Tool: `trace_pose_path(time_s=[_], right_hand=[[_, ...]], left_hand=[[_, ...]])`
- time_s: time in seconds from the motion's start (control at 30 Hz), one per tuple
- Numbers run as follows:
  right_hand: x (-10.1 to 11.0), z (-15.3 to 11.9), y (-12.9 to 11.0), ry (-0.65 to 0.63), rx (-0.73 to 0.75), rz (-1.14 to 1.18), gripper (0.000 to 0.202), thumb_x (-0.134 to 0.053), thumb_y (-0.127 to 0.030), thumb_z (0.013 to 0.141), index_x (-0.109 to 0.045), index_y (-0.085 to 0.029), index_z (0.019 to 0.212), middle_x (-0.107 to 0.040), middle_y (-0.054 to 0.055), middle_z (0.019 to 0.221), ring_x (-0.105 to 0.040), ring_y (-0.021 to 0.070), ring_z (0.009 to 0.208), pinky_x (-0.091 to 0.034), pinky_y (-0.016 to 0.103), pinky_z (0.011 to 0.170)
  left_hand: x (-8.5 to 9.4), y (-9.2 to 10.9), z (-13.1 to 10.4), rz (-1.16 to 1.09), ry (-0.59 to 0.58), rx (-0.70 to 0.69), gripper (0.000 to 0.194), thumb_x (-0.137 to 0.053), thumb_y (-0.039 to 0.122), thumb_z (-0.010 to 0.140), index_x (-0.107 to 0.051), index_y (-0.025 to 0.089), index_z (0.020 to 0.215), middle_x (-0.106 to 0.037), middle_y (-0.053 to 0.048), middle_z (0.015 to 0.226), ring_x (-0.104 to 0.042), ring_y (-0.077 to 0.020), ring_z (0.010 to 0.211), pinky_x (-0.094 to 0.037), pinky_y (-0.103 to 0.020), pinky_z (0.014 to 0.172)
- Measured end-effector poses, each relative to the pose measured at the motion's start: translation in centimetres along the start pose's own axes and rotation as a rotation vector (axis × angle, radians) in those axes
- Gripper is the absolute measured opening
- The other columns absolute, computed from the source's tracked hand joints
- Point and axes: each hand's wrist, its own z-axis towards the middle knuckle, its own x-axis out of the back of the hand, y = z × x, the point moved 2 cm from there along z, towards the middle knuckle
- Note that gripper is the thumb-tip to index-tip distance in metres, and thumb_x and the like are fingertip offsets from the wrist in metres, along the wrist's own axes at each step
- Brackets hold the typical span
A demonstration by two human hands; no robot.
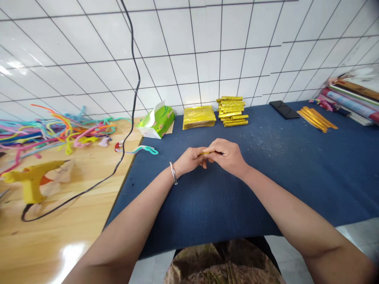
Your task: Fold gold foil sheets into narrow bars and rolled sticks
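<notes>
Both hands meet over the middle of the blue cloth [189,213]. Between them is a thin gold strip [205,153], mostly covered by the fingers. My left hand [192,158], with a silver bracelet at its wrist, is closed on the strip's left part. My right hand [226,154] pinches it from the right. Behind the hands lies a stack of flat gold sheets [199,117]. Just right of that stack is a pile of narrow gold rolls [231,111]. Several flat orange-gold strips [317,119] lie farther right.
A green tissue box [158,121] stands at the back left. On the wooden table [89,225] are a yellow glue gun [32,181] and colourful fuzzy stems [68,130]. A black cable [135,86] hangs down there. A black phone [284,109] and books [352,100] are at the right.
</notes>
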Motion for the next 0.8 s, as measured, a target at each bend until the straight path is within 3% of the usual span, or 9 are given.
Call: trace_pose_path(time_s=[0.23, 0.5, 0.63, 0.8], right_hand=[[0.1, 0.2, -0.1, -0.057, -0.080, -0.066, 0.017, -0.057, -0.033, 0.087, -0.070, -0.023, 0.083, -0.066, 0.001, 0.080, -0.060, 0.0140, 0.080, -0.045, 0.027, 0.077], [1.3, 0.0, 3.8, 0.271, -0.457, 0.059, 0.028, -0.057, -0.045, 0.082, -0.065, -0.018, 0.082, -0.060, -0.001, 0.066, -0.049, 0.0090, 0.053, -0.041, 0.023, 0.054], [1.1, -0.4, 6.1, 0.320, -0.578, 0.125, 0.032, -0.058, -0.048, 0.080, -0.063, -0.017, 0.081, -0.055, -0.003, 0.059, -0.047, 0.0081, 0.049, -0.037, 0.021, 0.047], [0.8, -0.7, 7.6, 0.273, -0.657, 0.176, 0.031, -0.061, -0.048, 0.077, -0.063, -0.017, 0.079, -0.056, -0.002, 0.060, -0.048, 0.0069, 0.046, -0.036, 0.019, 0.043]], left_hand=[[-0.1, 0.7, 0.1, -0.001, -0.010, 0.046, 0.032, -0.048, 0.041, 0.092, -0.060, 0.012, 0.089, -0.067, -0.003, 0.072, -0.063, -0.0079, 0.057, -0.048, -0.017, 0.058], [1.0, 0.0, 0.1, -0.245, 0.022, 0.164, 0.037, -0.060, 0.041, 0.085, -0.056, 0.013, 0.108, -0.067, -0.012, 0.107, -0.069, -0.0140, 0.082, -0.053, -0.021, 0.065], [1.6, -0.8, 0.0, -0.285, 0.023, 0.256, 0.040, -0.058, 0.049, 0.085, -0.057, 0.012, 0.101, -0.069, -0.011, 0.097, -0.068, -0.0123, 0.070, -0.051, -0.019, 0.057], [1.6, -1.1, -0.2, -0.290, 0.039, 0.278, 0.044, -0.053, 0.057, 0.086, -0.055, 0.012, 0.087, -0.068, -0.006, 0.074, -0.060, -0.0079, 0.050, -0.042, -0.015, 0.045]])
